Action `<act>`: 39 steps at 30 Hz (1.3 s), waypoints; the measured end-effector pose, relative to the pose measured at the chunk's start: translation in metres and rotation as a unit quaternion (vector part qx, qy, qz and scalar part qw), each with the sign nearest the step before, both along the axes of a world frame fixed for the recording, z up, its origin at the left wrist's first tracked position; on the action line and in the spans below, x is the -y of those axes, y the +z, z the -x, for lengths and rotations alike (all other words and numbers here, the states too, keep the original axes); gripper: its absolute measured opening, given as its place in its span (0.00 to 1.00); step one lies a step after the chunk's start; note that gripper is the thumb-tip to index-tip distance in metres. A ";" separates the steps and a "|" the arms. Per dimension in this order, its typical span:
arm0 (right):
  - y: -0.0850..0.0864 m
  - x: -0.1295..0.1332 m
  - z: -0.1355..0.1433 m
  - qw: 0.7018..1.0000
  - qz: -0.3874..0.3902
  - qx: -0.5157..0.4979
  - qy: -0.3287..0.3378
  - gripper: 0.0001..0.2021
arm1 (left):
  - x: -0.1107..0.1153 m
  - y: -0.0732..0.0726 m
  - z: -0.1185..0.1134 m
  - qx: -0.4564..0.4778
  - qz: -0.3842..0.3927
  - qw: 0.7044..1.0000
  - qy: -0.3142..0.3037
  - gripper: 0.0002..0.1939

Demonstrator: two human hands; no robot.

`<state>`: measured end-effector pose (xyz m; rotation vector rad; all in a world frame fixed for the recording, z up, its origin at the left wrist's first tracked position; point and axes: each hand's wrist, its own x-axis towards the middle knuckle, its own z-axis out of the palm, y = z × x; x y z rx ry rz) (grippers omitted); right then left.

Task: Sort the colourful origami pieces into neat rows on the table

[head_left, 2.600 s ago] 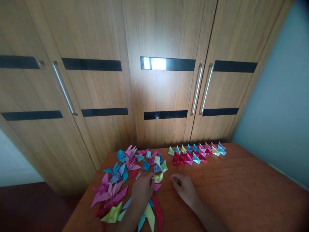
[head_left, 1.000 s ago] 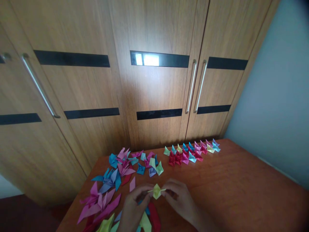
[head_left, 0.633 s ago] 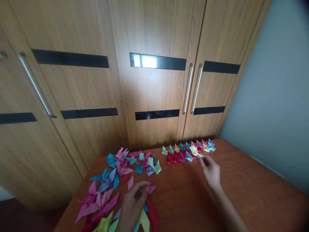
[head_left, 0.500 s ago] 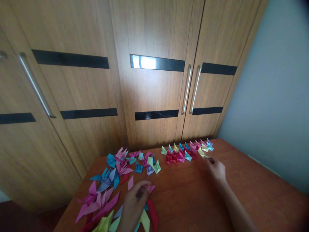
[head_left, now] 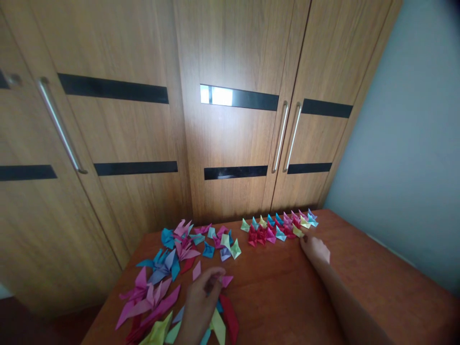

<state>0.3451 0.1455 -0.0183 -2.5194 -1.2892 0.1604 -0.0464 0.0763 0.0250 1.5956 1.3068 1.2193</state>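
Observation:
My left hand (head_left: 204, 299) is above the near edge of the table, thumb and fingers pinched on a small pink folded paper piece (head_left: 227, 281) that sticks out to the right. My right hand (head_left: 316, 250) reaches to the near row of small paper pieces, its fingertips closed at a yellow folded paper piece (head_left: 297, 231). That yellow piece stands at the right end of the near row, beside a light blue piece (head_left: 281, 234). Beneath my left hand lie flat folded strips, among them a red one (head_left: 230, 316) and a pale green one (head_left: 217, 327).
Several pink, blue and purple paper cranes (head_left: 158, 268) are heaped on the left of the wooden table (head_left: 276, 292). Small folded pieces (head_left: 235, 249) lie loose at its middle. Behind it rises a wooden wardrobe (head_left: 230, 139) with metal handles; a pale wall (head_left: 402, 167) borders the right.
My right hand has shifted slightly left and down, and the yellow piece now sits lower, in line with the near row. My left hand keeps hold of the pink piece; the view tilts slightly.

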 end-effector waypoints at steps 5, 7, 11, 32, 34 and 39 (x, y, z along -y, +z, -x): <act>0.000 0.003 0.000 1.000 0.002 -0.003 0.007 0.20 | 0.000 -0.002 0.001 -0.019 -0.007 1.000 -0.012 0.11; 0.000 0.008 -0.002 1.000 -0.019 -0.017 -0.002 0.20 | 0.000 -0.002 0.001 -0.027 -0.012 0.999 -0.013 0.11; -0.005 0.022 0.002 0.984 -0.156 -0.041 -0.073 0.20 | 0.000 -0.001 0.004 -0.048 -0.036 0.998 -0.001 0.10; 0.004 0.030 0.175 0.930 -0.100 0.003 0.355 0.16 | -0.019 -0.006 0.005 -0.252 -0.099 0.962 0.019 0.17; 0.001 0.028 0.171 0.924 -0.121 -0.034 0.361 0.15 | -0.025 -0.003 -0.002 -0.310 -0.111 0.944 0.019 0.17; -0.005 0.021 0.163 0.925 -0.151 -0.120 0.327 0.16 | -0.048 0.006 -0.029 -0.418 -0.139 0.897 0.029 0.23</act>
